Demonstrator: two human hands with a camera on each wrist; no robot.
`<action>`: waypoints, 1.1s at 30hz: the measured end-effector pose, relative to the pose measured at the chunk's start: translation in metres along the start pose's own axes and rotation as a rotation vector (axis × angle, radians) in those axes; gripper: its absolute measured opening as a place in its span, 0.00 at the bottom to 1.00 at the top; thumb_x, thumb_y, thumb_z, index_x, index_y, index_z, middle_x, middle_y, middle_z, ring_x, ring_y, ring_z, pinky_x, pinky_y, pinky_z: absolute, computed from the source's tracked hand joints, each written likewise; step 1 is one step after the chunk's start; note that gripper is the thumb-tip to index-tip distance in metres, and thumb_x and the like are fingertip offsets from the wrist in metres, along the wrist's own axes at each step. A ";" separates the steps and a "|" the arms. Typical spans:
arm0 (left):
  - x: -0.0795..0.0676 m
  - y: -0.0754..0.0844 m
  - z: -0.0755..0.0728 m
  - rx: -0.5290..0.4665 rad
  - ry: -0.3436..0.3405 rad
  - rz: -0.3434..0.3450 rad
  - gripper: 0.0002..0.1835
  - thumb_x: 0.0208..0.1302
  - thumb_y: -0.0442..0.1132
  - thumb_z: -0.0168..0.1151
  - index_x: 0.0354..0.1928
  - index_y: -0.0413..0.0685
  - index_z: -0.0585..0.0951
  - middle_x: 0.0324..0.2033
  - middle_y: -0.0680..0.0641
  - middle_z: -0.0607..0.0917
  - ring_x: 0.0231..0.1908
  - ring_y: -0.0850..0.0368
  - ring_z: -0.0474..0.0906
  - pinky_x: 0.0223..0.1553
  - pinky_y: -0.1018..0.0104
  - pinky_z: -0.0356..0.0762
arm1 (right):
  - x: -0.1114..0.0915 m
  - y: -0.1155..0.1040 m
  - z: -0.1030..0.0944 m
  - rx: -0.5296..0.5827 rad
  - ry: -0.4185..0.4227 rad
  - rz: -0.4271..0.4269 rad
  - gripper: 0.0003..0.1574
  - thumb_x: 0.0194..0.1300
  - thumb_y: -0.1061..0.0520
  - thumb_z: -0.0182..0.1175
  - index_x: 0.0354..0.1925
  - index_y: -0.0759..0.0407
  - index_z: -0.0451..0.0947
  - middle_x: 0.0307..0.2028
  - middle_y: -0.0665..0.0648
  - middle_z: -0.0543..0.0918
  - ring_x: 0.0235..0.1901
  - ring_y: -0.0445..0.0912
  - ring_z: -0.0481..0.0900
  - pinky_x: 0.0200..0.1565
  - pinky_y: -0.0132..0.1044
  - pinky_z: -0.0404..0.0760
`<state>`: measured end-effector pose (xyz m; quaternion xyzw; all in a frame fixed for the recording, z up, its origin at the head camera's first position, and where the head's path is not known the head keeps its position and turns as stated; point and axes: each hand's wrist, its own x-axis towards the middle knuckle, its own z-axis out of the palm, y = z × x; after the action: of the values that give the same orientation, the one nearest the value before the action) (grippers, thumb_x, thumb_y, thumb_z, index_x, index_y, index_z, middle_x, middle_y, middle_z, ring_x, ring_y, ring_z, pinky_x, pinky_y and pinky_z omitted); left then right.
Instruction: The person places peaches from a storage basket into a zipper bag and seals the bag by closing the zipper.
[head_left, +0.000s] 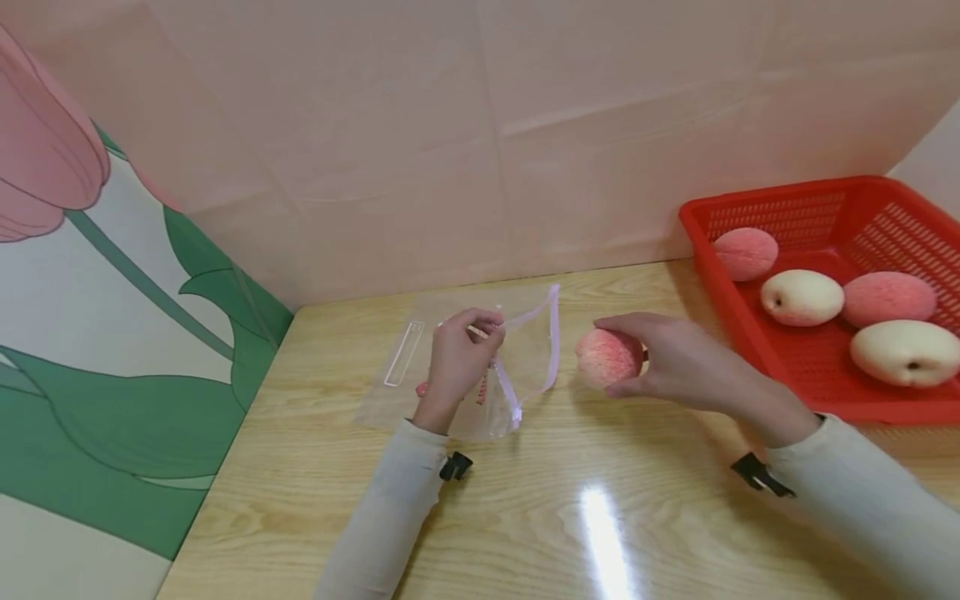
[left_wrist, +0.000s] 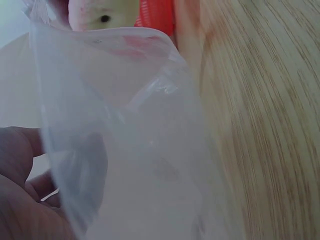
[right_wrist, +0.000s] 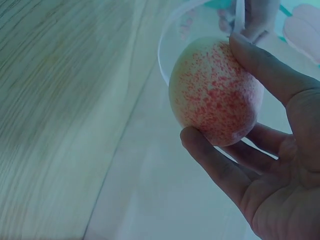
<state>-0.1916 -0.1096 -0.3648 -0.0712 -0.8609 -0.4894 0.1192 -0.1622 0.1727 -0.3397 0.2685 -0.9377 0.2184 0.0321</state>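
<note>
In the head view my left hand (head_left: 467,354) pinches the upper side of a clear zip bag (head_left: 536,350) with a lilac zip strip, its mouth spread toward the right. The bag's film (left_wrist: 130,135) fills much of the left wrist view, partly covering my left fingers. My right hand (head_left: 678,362) grips a pink and cream peach (head_left: 606,358) between thumb and fingers, just right of the bag mouth and apart from it. Red speckles cover the peach (right_wrist: 215,92) in the right wrist view, where the bag's rim shows behind it.
A red plastic basket (head_left: 738,333) at the right holds several peaches, some pink like this one (head_left: 891,298), some cream like this one (head_left: 802,297). The wooden table (head_left: 510,517) meets a pinkish cloth-like wall (head_left: 375,167) behind. A tulip-patterned panel (head_left: 112,433) stands at left.
</note>
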 end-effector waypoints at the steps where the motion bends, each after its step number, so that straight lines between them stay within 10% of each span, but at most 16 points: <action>1: 0.000 0.000 0.000 0.000 -0.001 0.001 0.05 0.62 0.35 0.68 0.39 0.44 0.87 0.32 0.43 0.87 0.23 0.61 0.78 0.22 0.71 0.80 | 0.002 -0.001 0.002 0.005 0.000 -0.002 0.50 0.46 0.45 0.79 0.65 0.58 0.74 0.57 0.61 0.83 0.52 0.55 0.81 0.53 0.54 0.80; 33: -0.001 0.002 0.006 -0.025 -0.039 -0.030 0.06 0.62 0.34 0.67 0.40 0.43 0.86 0.33 0.43 0.87 0.24 0.62 0.78 0.23 0.70 0.81 | 0.047 -0.026 0.046 0.176 -0.041 0.069 0.53 0.47 0.46 0.79 0.67 0.60 0.70 0.59 0.61 0.81 0.56 0.55 0.80 0.57 0.54 0.78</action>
<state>-0.1906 -0.1034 -0.3664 -0.0693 -0.8579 -0.5003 0.0942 -0.1858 0.1102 -0.3629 0.2422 -0.9240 0.2953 -0.0183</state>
